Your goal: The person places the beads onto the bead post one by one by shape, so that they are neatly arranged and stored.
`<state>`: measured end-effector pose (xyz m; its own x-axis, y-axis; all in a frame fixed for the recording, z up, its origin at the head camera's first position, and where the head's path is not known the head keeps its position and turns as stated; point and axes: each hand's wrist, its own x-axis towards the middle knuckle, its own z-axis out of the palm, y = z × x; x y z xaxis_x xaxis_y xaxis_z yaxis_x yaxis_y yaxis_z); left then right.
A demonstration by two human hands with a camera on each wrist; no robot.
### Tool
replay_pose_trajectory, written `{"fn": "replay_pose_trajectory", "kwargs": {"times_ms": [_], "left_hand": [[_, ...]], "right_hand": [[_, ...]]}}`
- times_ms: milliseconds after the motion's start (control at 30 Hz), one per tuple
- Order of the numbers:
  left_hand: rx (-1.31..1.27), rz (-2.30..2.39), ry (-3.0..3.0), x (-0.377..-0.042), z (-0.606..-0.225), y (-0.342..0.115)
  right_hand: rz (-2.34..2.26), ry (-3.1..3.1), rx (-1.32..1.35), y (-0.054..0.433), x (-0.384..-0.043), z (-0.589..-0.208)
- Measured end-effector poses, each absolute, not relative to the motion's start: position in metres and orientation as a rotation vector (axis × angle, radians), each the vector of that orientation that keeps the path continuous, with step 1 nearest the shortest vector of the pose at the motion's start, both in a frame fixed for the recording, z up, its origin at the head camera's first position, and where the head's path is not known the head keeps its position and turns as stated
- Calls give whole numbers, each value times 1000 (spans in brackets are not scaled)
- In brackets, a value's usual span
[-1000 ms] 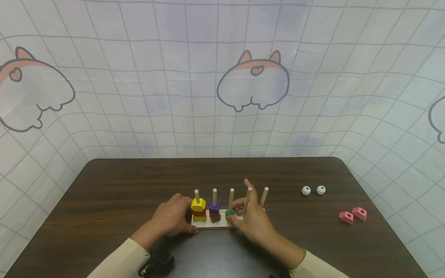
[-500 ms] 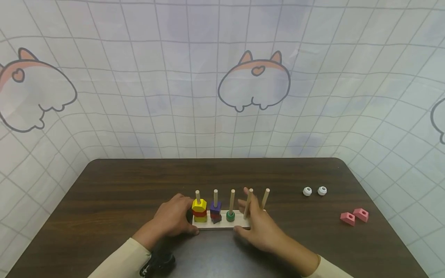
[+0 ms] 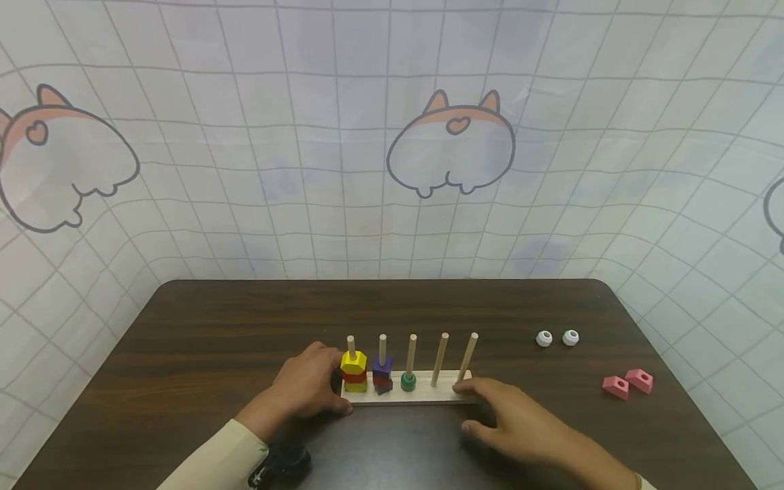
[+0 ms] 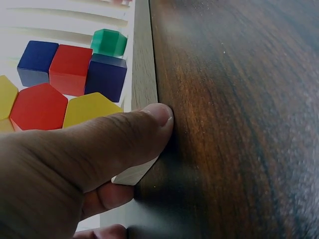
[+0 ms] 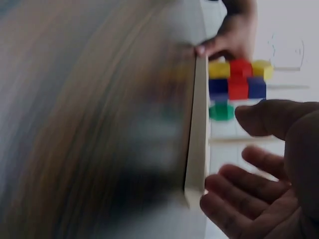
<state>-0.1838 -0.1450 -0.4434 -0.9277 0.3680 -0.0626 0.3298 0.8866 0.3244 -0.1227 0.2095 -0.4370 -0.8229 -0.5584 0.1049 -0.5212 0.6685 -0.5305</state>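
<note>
The fingers of the left hand curl round the left end of the peg board at lower centre of the head view, the thumb over its front edge. The right hand, at the board's right end, has its fingers loosely extended away from the thumb, gripping nothing; whether a fingertip touches the board is hard to tell. From the left, pegs carry a yellow-and-red stack, a blue-and-red stack and a green block. At right of frame, two white beads and two pink blocks lie on the table.
</note>
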Motion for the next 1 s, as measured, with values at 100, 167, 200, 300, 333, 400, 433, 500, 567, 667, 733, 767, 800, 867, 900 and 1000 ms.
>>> {"fn": "replay_pose_trajectory", "kwargs": {"times_ms": [100,167,200,300,333,400,433,500,567,667,733,767,800,867,900,1000], "left_hand": [[550,468,2937,-184,-443,-146],[550,465,2938,-184,-443,-146],[550,463,2938,-184,-443,-146],[553,457,2934,-184,-443,-146],[553,456,2931,-184,-443,-146],[550,457,2925,-184,-443,-146],[547,458,2922,-184,-443,-146],[539,461,2919,-184,-443,-146],[539,459,2920,-185,-443,-146],[546,455,2925,-185,-443,-146],[549,457,2926,-185,-444,-147],[551,457,2926,-185,-444,-147],[550,460,2924,-185,-444,-147],[550,465,2921,-185,-444,-147],[551,467,2920,-185,-444,-147],[553,467,2917,-184,-443,-147]], "right_hand": [[-842,2847,-949,226,-126,-440],[-832,2892,-927,236,-129,-440],[-833,2916,-898,241,-131,-440],[-825,3010,-754,254,-137,-438],[-824,3043,-703,258,-139,-436],[-846,3089,-595,266,-143,-433],[-857,3107,-546,270,-145,-431],[-883,3131,-452,277,-150,-429],[-903,3155,-376,284,-156,-427],[-908,3193,-281,293,-164,-427],[-902,3222,-241,297,-171,-428],[-895,3232,-226,299,-174,-429],[-885,3235,-212,301,-177,-429],[-866,3239,-186,304,-182,-432],[-852,3239,-175,305,-184,-433],[-823,3224,-151,309,-190,-438]]}}
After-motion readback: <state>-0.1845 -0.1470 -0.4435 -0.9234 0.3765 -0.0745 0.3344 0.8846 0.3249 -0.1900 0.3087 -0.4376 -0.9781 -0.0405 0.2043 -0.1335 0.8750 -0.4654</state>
